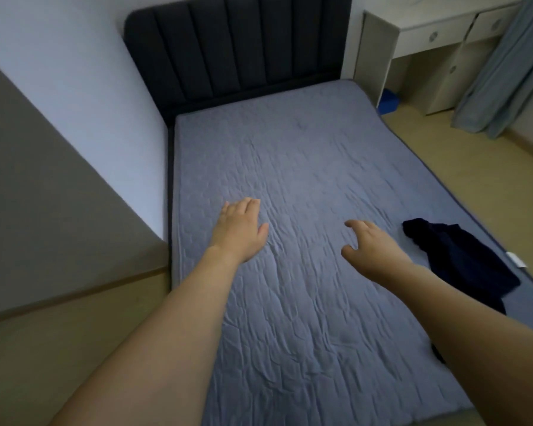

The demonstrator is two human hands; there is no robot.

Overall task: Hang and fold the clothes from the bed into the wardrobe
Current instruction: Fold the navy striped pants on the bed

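Wide bed (305, 179) under a wrinkled, quilted grey-blue cover, dark padded headboard (237, 47) at its far end; white desk with round-handled drawers (437, 35) beyond the far right corner; crumpled dark navy garment (462, 259) lying at the bed's right edge; left hand (239, 230) flat over the cover, fingers straight, holding nothing; right hand (371, 250) spread wide, fingers loosely bent, empty, just beside the garment.
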